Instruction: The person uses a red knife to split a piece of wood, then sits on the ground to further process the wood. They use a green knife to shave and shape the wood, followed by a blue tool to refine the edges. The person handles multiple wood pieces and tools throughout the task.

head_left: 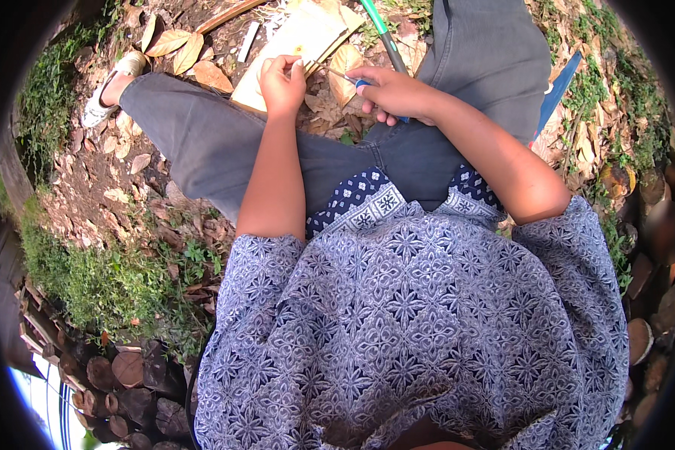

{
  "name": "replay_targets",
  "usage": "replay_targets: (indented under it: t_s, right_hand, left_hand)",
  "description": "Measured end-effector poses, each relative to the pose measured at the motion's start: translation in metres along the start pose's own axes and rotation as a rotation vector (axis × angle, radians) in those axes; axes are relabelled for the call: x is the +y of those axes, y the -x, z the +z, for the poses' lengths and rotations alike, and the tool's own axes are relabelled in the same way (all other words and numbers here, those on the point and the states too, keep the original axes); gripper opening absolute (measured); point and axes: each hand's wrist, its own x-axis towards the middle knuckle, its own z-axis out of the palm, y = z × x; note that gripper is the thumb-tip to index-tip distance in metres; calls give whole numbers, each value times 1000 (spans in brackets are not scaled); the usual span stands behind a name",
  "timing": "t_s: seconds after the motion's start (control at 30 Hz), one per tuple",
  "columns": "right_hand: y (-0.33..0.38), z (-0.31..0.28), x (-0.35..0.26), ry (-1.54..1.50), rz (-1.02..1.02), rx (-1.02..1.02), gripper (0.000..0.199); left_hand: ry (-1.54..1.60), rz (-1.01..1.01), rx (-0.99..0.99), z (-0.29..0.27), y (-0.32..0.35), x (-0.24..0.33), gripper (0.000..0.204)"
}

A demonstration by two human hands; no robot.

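Between my legs lies a pale wooden board (315, 26), tilted, with a small yellow-orange mark on its face. Over its near edge is my left hand (283, 84), fingers curled and pinched together; whatever lies between the fingertips is too small to make out. My right hand (397, 94) is wrapped round the blue handle of a screwdriver (363, 83). Its thin metal shaft points left, toward the left fingertips and the board's edge. Just beyond my right hand, a long green and black handle (384, 36) lies slanting, its lower end by my right thigh.
Dry leaves (171, 43) and soil cover the ground around my spread legs. A small white strip (248, 43) lies left of the board. Beside my right leg rests a flat blue piece (561, 91). Stacked logs (127, 369) stand at lower left, more at right.
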Motion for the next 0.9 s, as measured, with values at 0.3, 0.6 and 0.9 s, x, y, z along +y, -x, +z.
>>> replay_targets:
  t_s: [0.3,0.6,0.9]
  right_hand:
    - [-6,4,-1,6,39,24,46]
    - [-4,8,-6,58,-7,66,46]
    - [-7,11,-5,49,-1,86,45]
  left_hand:
    - [-151,117,58,5,4,1,13]
    - [-152,171,14,5,1,-4,15]
    - [-259,218,61,9,0,-10,16]
